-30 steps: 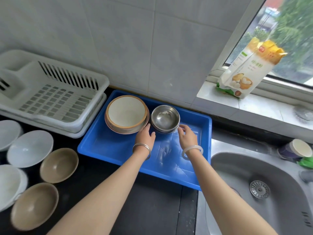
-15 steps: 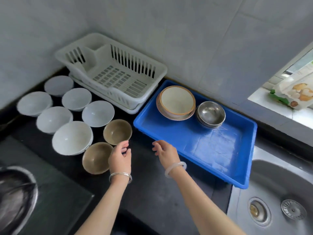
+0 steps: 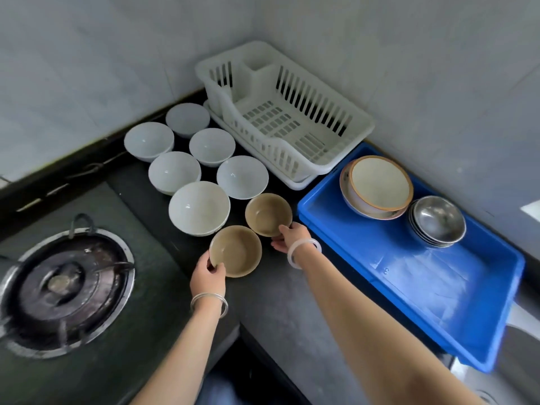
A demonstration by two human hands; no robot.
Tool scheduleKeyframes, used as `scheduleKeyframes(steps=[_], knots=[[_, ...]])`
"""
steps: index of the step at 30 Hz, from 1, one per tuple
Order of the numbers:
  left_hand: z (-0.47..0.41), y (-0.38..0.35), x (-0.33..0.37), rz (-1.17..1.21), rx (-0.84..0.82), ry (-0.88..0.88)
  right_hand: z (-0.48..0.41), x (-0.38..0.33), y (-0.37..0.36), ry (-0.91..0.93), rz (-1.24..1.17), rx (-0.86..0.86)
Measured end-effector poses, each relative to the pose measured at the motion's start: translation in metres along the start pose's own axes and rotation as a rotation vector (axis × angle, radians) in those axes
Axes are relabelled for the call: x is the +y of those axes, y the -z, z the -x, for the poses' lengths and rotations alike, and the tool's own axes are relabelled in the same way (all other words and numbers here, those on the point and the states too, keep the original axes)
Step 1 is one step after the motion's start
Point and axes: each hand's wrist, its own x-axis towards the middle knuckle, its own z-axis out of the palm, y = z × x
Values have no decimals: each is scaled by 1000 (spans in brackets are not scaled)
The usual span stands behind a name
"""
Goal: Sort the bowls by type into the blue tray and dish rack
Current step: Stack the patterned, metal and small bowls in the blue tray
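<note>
While six white bowls (image 3: 199,207) wait on the dark counter (image 3: 280,302), our left hand (image 3: 208,277) grips the near brown bowl (image 3: 235,251) and our right hand (image 3: 287,236) pinches the far brown bowl (image 3: 268,214), beside the blue tray (image 3: 432,290) and empty dish rack (image 3: 285,112).

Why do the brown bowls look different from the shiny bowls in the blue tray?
The two brown bowls are dull and tan; the metal bowls are shiny silver. The brown bowls sit side by side on the dark counter, while the metal ones are stacked inside the blue tray. The left hand and right hand each grip a brown bowl; nobody touches the metal ones. All sit open side up.
</note>
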Motion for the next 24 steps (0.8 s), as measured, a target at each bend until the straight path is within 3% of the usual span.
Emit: scheduleKeyframes(steps=[3,7,12,16,24], knots=[[-4,2,-2,47,-43,13,3,-1,4,-22,-98,-18],[-11,3,-5,78,-97,20,20,4,19,96,-57,31],[-15,-1,-6,135,-241,63,59,15,24,221,275,25],[-15,-1,-3,220,-244,147,76,25,13,261,511,2],[-11,2,-1,89,-306,53,78,33,-9,309,647,61]])
